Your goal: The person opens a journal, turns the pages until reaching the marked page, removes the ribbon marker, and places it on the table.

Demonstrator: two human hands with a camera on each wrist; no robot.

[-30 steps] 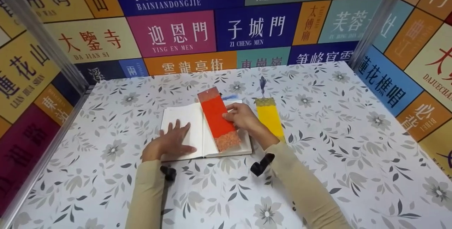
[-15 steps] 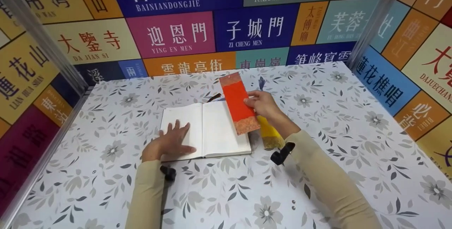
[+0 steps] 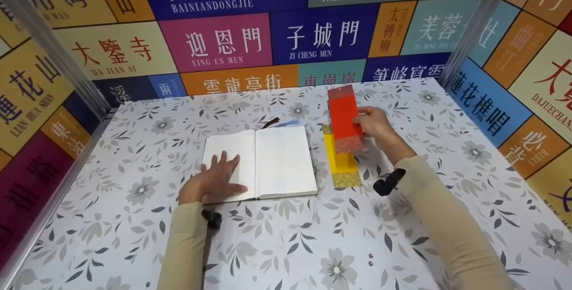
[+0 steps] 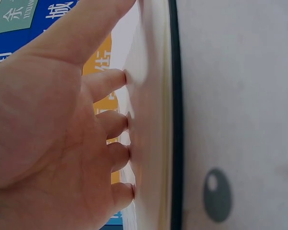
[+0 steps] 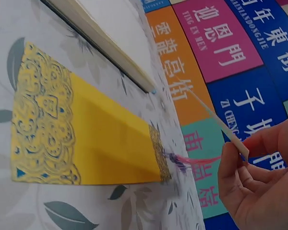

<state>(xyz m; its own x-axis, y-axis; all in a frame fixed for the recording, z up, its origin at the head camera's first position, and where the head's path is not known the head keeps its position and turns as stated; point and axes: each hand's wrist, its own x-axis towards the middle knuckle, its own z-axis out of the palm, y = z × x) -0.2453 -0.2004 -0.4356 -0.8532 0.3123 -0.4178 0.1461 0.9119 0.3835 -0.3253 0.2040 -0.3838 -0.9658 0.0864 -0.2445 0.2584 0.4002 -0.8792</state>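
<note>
the red strip [image 3: 343,115] hangs in the air above the yellow strip [image 3: 343,164], clear of the table. from the wrist it shows edge-on, thin and straight, so i'd judge it light and fairly stiff, though likely to crease under a hard squeeze; a long edge near the middle seems the place to pinch. that's about where the right hand [image 3: 380,128] pinches it, thumb against fingers. the yellow strip lies flat on the patterned tablecloth [image 3: 268,245], a pink-and-purple tassel [image 5: 185,159] at its far end. left of that, near but apart, a book [image 3: 286,160] lies spread at blank pages, a pale blue tassel [image 3: 288,123] showing past its far edge. the left hand [image 3: 219,178] rests on the left page, fingers splayed, gripping nothing. lettered panels [image 3: 223,42] line the wall behind.
</note>
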